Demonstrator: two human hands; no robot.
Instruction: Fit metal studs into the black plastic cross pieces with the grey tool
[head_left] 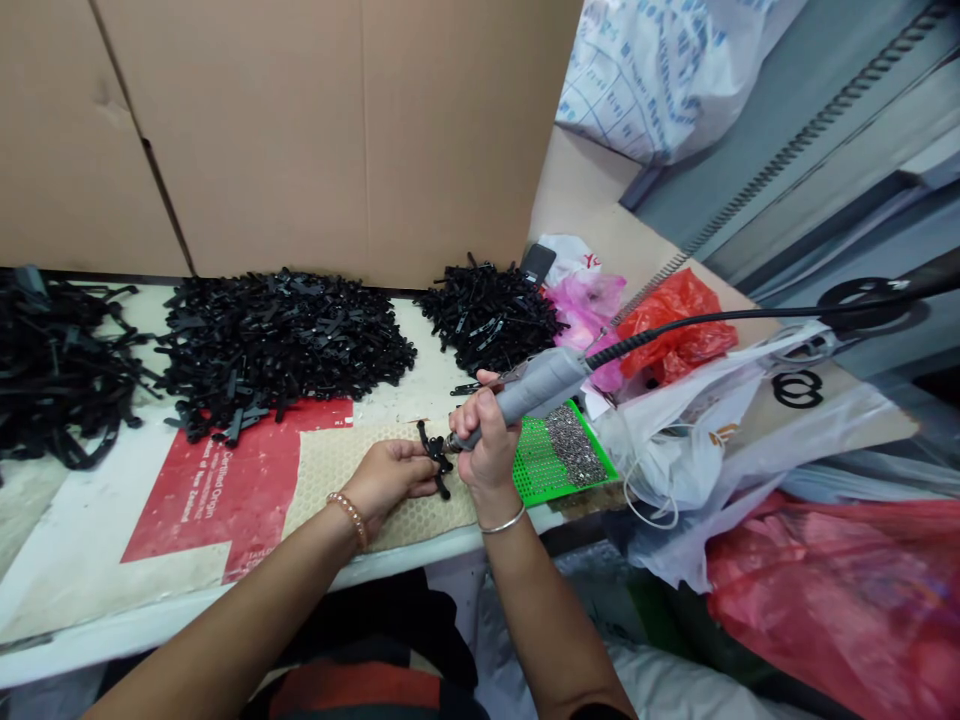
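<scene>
My left hand (390,478), with a beaded bracelet at the wrist, pinches a small black plastic part (436,455) over the beige textured mat (330,480). My right hand (489,440) is wrapped round a grey electric screwdriver (544,385), held at a slant with its cord running off to the upper right. The screwdriver's tip meets the black part at its middle. Just right of my right hand lies a green perforated tray (536,475) with many small metal screws (576,445) on it.
Piles of black parts (285,340) line the table's back before a cardboard sheet (262,130). A smaller pile (491,315) lies near pink and red bags (679,325). A coiled spring (795,150) slants at right. A red bag (840,600) fills the lower right.
</scene>
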